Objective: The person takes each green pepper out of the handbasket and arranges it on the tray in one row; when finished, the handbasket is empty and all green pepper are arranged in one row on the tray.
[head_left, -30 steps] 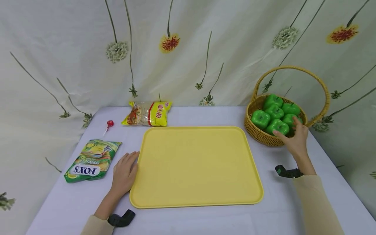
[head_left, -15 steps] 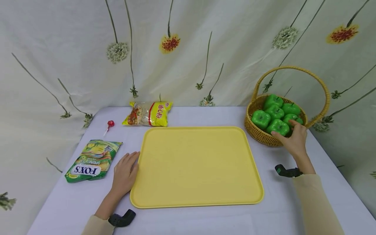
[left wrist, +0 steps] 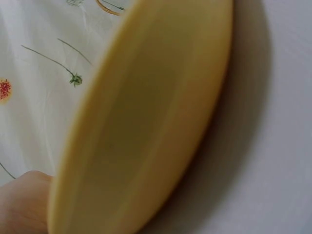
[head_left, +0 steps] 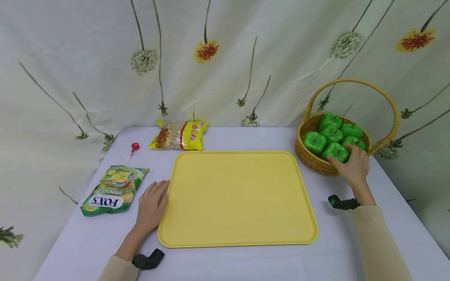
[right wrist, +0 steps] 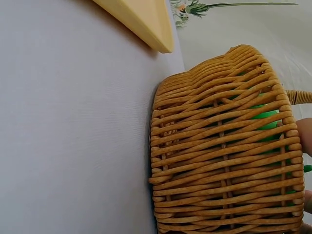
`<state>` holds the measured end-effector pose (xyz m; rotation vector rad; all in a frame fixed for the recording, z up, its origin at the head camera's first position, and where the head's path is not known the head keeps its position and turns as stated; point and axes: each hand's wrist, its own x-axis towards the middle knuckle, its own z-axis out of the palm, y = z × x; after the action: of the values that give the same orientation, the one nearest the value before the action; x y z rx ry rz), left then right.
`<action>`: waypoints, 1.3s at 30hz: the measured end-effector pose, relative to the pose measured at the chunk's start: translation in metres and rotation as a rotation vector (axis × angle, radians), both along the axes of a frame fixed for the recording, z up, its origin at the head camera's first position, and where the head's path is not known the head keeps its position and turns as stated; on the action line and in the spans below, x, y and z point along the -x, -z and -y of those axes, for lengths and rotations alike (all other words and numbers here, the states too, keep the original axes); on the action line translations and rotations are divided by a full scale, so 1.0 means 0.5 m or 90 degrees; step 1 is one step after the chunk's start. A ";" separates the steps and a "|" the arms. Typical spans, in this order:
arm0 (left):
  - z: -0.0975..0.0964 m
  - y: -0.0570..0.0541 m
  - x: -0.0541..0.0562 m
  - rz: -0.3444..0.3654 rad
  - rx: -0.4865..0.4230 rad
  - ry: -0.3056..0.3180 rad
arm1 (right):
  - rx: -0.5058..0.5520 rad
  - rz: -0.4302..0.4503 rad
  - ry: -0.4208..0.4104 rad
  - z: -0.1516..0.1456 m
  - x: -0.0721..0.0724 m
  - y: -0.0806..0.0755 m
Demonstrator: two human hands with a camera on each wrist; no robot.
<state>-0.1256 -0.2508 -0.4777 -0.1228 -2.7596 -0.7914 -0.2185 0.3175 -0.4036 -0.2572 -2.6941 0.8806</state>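
Observation:
My right hand (head_left: 353, 168) reaches over the front rim of a wicker basket (head_left: 318, 164). Its thumb and fingers curl round the front green bell pepper (head_left: 335, 151), whose right part is covered by the hand. Several more glossy green bell peppers (head_left: 330, 133) lie in the basket behind it. In the right wrist view the wicker wall (right wrist: 224, 146) hides most of the peppers and fingers. My left hand (head_left: 152, 205) rests on the table with relaxed fingers, against the left edge of a yellow tray (head_left: 239, 199). That tray fills much of the left wrist view.
A green FOX'S candy bag (head_left: 114, 189) lies left of my left hand. Behind it is a red lollipop (head_left: 135, 146). A yellow and clear food packet (head_left: 179, 135) lies beyond the tray, near the flowered cloth backdrop (head_left: 225, 78). The basket's tall handle (head_left: 397, 113) arches over the peppers.
My right hand's fingers have come down and closed in round the front bell pepper. The left hand stays at the tray's edge. The whole head view has shifted slightly.

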 end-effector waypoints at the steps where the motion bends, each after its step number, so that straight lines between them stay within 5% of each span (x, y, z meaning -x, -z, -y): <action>1: 0.000 0.000 0.000 0.000 0.001 -0.001 | -0.003 -0.005 0.006 0.001 0.001 0.000; 13: -0.006 0.001 0.002 -0.004 0.007 -0.002 | 0.056 -0.020 0.056 -0.001 -0.002 -0.009; 27: -0.004 -0.004 0.000 0.000 0.008 0.000 | 0.120 -0.080 0.092 0.040 -0.007 -0.087; 33: 0.000 -0.002 -0.001 0.008 0.007 -0.002 | 0.136 -0.097 0.026 0.101 -0.009 -0.097; 39: 0.003 -0.002 -0.002 0.015 0.007 -0.002 | 0.141 -0.113 -0.100 0.203 -0.002 -0.089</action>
<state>-0.1248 -0.2524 -0.4764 -0.1114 -2.7854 -0.7823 -0.2174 0.2162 -0.3593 -0.0110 -2.4800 1.1901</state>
